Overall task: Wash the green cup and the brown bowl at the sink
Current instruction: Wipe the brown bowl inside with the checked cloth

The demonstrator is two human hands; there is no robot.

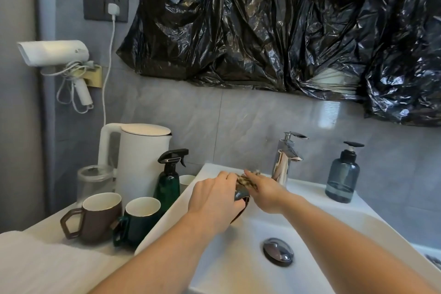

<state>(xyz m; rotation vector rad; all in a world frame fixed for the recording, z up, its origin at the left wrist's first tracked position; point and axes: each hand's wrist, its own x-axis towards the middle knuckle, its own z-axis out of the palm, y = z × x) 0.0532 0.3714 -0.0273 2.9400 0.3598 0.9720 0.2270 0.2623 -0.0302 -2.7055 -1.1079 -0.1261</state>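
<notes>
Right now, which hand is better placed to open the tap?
The right hand. It only rubs the speckled cloth on the bowl and lies just beside the tap. The left hand grips the bowl.

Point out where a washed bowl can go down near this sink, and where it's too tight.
Free: the sink rim between the tap and the soap bottle, and the basin floor around the drain plug. Crowded: the left counter, where the brown mug, green cup, spray bottle and kettle stand close together.
</notes>
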